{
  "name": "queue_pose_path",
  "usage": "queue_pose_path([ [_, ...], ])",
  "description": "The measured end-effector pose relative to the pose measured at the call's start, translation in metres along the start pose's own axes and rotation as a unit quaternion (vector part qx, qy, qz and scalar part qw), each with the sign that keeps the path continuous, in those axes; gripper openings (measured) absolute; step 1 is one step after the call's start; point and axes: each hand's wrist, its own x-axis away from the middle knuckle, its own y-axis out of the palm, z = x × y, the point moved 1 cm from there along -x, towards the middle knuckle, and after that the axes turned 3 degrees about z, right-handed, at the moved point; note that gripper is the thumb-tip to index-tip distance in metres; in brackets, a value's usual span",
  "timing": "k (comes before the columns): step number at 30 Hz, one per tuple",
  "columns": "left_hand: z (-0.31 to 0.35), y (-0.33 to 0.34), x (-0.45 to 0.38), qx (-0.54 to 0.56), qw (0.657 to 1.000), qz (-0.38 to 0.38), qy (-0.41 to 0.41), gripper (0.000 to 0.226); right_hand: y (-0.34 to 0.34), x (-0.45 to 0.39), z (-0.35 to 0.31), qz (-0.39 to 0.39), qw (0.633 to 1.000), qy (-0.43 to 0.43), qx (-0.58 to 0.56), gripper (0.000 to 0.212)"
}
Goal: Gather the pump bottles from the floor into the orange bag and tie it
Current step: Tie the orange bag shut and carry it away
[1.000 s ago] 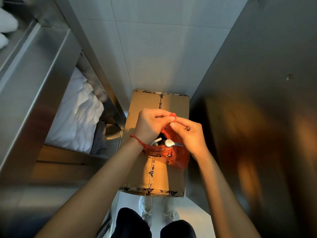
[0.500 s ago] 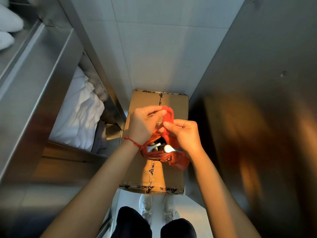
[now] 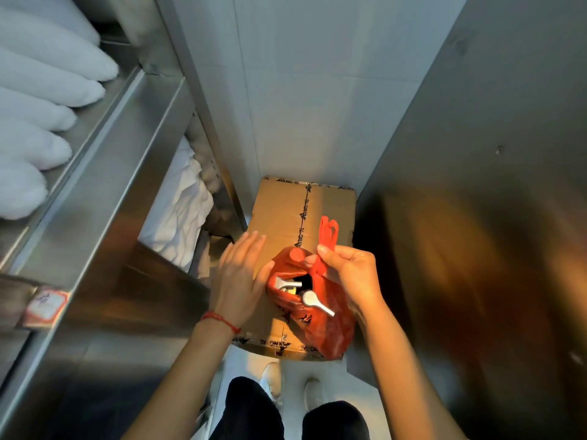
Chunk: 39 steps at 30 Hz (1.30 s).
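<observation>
The orange bag (image 3: 320, 325) hangs over a cardboard box, its mouth partly open. Two silver pump heads (image 3: 313, 300) stick out of the opening; the bottles below them are hidden inside. My right hand (image 3: 346, 271) pinches the bag's handles, whose loops (image 3: 328, 231) stand up above my fingers. My left hand (image 3: 241, 277) is off the handles, fingers spread, its thumb resting against the bag's left side. A red string circles my left wrist.
A taped cardboard box (image 3: 286, 217) lies on the floor under the bag. Steel shelving (image 3: 104, 173) with white linen (image 3: 181, 211) stands on the left, a steel wall (image 3: 476, 185) on the right. My white shoes (image 3: 273, 379) stand just before the box.
My left hand has let go of the handles and opened beside the bag. My right hand keeps the handles alone and has shifted right; the bag hangs lower.
</observation>
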Motion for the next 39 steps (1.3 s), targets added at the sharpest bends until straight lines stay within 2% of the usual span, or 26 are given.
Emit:
queue_pose_path([
  [7, 0.017, -0.010, 0.068, -0.018, 0.997, 0.054, -0.055, 0.051, -0.008, 0.036, 0.003, -0.041, 0.999, -0.002, 0.006, 0.021],
  [14, 0.042, -0.007, 0.146, -0.033, 0.980, 0.153, -0.122, 0.048, -0.018, 0.082, 0.006, -0.099, 0.995, 0.000, 0.013, 0.012],
  [20, 0.052, -0.010, 0.214, -0.032, 0.964, 0.170, -0.201, 0.046, -0.025, 0.125, 0.022, -0.143, 0.989, 0.001, 0.048, 0.016],
  [31, 0.077, -0.009, 0.363, -0.058, 0.932, 0.210, -0.289, 0.040, -0.031, 0.223, 0.071, -0.231, 0.965, -0.010, 0.124, 0.014],
  [35, 0.091, -0.008, 0.426, -0.069, 0.919, 0.199, -0.334, 0.071, -0.032, 0.268, 0.089, -0.272, 0.952, -0.008, 0.142, 0.016],
  [39, 0.105, -0.009, 0.482, -0.081, 0.891, 0.219, -0.390, 0.076, -0.028, 0.307, 0.108, -0.315, 0.934, 0.004, 0.170, 0.018],
])
